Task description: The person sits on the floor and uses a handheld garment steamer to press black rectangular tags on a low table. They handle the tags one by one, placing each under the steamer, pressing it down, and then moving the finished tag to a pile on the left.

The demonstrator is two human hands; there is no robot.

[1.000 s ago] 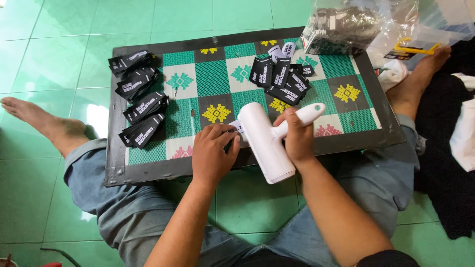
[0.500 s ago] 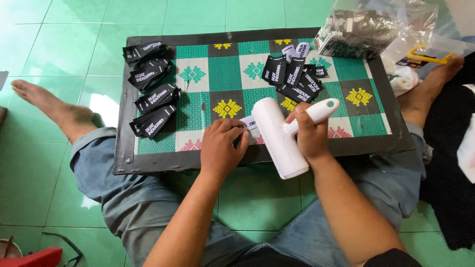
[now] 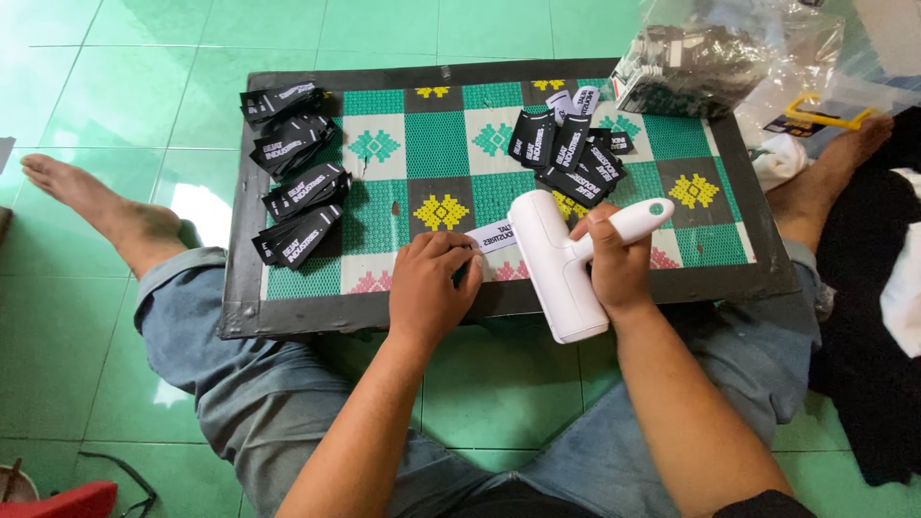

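Note:
My right hand (image 3: 617, 264) grips the handle of a white roller tool (image 3: 561, 266), its fat cylinder lying across the near edge of the patterned board (image 3: 436, 144). My left hand (image 3: 432, 288) pinches a white label strip (image 3: 494, 236) that runs into the roller's left side. A loose heap of black labels (image 3: 571, 158) lies just beyond the roller. Several neat stacks of black labels (image 3: 297, 177) line the board's left side.
A clear plastic bag of black labels (image 3: 696, 62) sits at the board's far right corner, with a yellow tool (image 3: 827, 113) beside it. My bare feet (image 3: 106, 211) flank the board on green floor tiles. Black cloth (image 3: 873, 317) lies at right.
The view has shifted slightly. My hands and the roller keep nearly the same pose, with the left fingers still on the white strip.

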